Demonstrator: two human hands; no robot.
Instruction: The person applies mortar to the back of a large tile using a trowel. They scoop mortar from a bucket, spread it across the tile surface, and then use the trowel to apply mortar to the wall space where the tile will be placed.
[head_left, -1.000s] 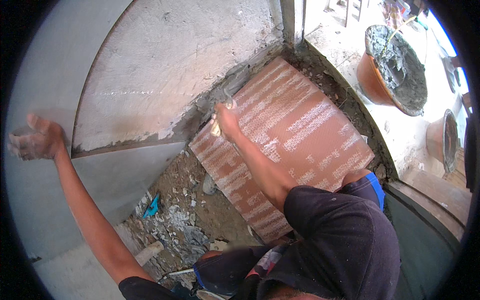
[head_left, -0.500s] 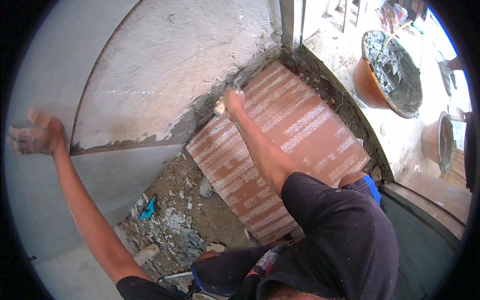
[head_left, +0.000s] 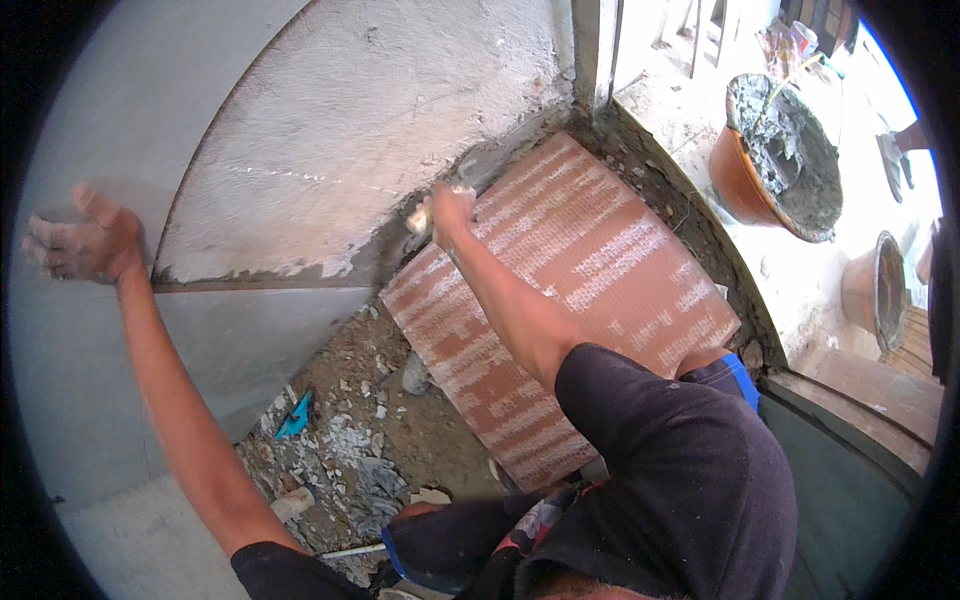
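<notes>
My right hand [head_left: 453, 212] is closed around the pale handle of a trowel [head_left: 420, 218], low against the wall; its blade is hard to make out. Wet grey mortar [head_left: 380, 250] lines the foot of the rough plaster wall [head_left: 330, 130] there. Below my right forearm lies a large reddish-brown tile [head_left: 570, 300], ribbed back up and streaked white. On the far left, my left hand [head_left: 90, 240] rests open, fingers apart, against smooth grey wall tiles [head_left: 90, 350] bordering the plaster. It holds nothing.
On the pale ledge at right stand an orange tub [head_left: 745, 170] of grey mortar and a smaller bucket [head_left: 875, 290]. Broken rubble [head_left: 350, 430] and a blue scrap [head_left: 295, 415] lie on the dirt floor. A post [head_left: 597, 50] rises at the corner. Part of another person shows at the right edge.
My right hand has slid left along the wall's foot with the trowel. My left hand stays on the grey tiles, its fingers slightly shifted. The view has moved a little.
</notes>
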